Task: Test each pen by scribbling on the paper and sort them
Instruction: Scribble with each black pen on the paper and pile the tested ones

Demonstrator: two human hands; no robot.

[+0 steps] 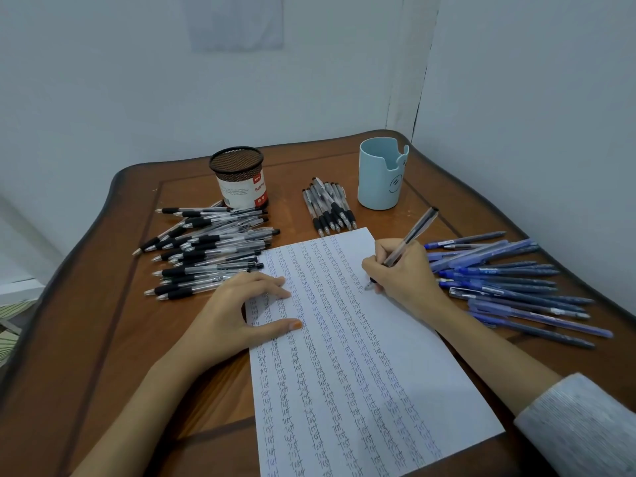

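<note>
A white sheet of paper [406, 342], covered in columns of the word "test", lies in the middle of the wooden table [113, 339]. My right hand [402, 273] grips a clear pen [411, 235] with its tip touching the paper near the right edge. My left hand [241, 308] presses flat on the paper's left edge, fingers spread. A heap of black-grip pens [206, 249] lies to the left. A small neat bundle of black-grip pens [328, 208] lies above the paper. A pile of blue pens [509, 284] lies to the right.
A black mesh pen cup [241, 177] with a red and white label stands at the back left. A light blue holder [380, 173] stands at the back right. Walls close in behind and to the right of the table.
</note>
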